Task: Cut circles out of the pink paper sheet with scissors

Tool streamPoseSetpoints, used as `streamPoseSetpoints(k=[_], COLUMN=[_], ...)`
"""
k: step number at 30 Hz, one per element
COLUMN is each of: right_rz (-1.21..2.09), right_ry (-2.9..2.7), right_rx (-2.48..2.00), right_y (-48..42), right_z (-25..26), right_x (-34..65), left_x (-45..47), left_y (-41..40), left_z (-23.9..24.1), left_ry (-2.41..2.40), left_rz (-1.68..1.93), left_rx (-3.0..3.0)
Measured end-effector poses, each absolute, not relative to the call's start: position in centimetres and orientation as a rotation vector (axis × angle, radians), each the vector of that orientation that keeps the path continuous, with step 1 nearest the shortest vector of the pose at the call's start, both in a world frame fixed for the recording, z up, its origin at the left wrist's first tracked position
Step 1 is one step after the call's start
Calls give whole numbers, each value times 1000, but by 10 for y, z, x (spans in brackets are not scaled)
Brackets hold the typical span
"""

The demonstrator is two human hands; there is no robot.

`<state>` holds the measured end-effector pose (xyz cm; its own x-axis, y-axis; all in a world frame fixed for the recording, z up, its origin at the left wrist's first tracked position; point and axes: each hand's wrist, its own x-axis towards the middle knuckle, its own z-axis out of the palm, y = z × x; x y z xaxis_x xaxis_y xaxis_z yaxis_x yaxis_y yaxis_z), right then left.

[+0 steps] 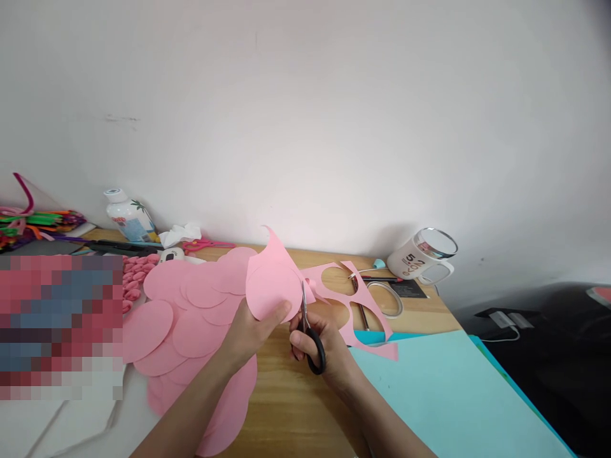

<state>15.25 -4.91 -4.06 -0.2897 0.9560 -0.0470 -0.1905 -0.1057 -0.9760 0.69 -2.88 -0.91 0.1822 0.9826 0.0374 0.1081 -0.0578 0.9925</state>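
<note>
My left hand [261, 326] grips a piece of pink paper [273, 283] by its lower edge, thumb on top. A round outline shows faintly on this sheet, and a pointed corner curls up at its top. My right hand [319, 346] has its fingers through the black handles of a pair of scissors [312, 346]. The blades point upward at the right edge of the paper, by the outline. Left of my hands lies a heap of overlapping pink paper circles [200, 331]. To the right sits a pink offcut sheet [356, 298] with round holes.
Light blue paper sheets [449, 381] cover the right of the wooden table [286, 407]. A white mug [420, 257] and a tape roll [386, 299] stand behind. Along the wall are a white bottle [128, 216], crumpled tissue [180, 234] and pink scissors [210, 244]. Pipe cleaners [42, 219] lie far left.
</note>
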Motion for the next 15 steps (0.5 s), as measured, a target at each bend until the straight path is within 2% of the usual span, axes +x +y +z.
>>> streamPoseSetpoints(k=[15], right_rz=[1596], right_ry=[-1197], right_rx=[-883], right_y=[-45], right_z=[-45], right_x=[154], left_x=[6], left_y=[-29], left_z=[1], left_ry=[953], left_rz=[1012], left_rx=[1447])
